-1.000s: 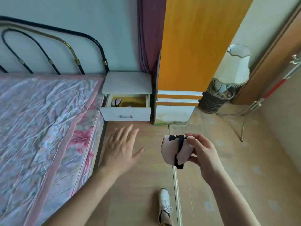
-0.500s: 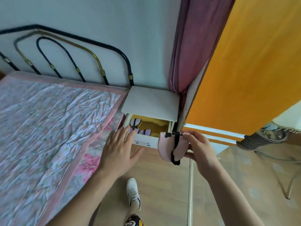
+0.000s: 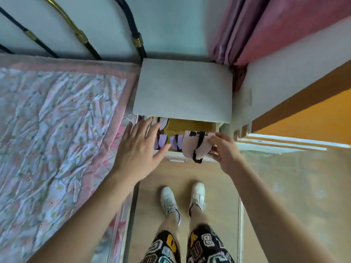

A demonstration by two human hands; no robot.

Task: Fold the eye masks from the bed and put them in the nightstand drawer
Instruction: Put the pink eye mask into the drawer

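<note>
My right hand (image 3: 225, 152) pinches a folded pink eye mask (image 3: 191, 147) with a black strap, held over the front edge of the open nightstand drawer (image 3: 191, 125). My left hand (image 3: 138, 150) hovers flat with fingers spread over the drawer's left end, holding nothing. Inside the drawer lie folded lilac eye masks (image 3: 175, 142) with black straps, and another mask (image 3: 163, 123) sits further back. The white nightstand (image 3: 183, 90) stands between the bed and a white frame.
The bed with a floral quilt (image 3: 57, 139) fills the left, its black and brass headboard (image 3: 81, 35) against the wall. A pink curtain (image 3: 266, 29) and an orange panel (image 3: 311, 122) are at the right. My feet in white shoes (image 3: 182, 200) stand on the wooden floor.
I have stepped up to the nightstand and now look straight down at it. Both hands have reached the open drawer, the right one carrying the pink mask over its front.
</note>
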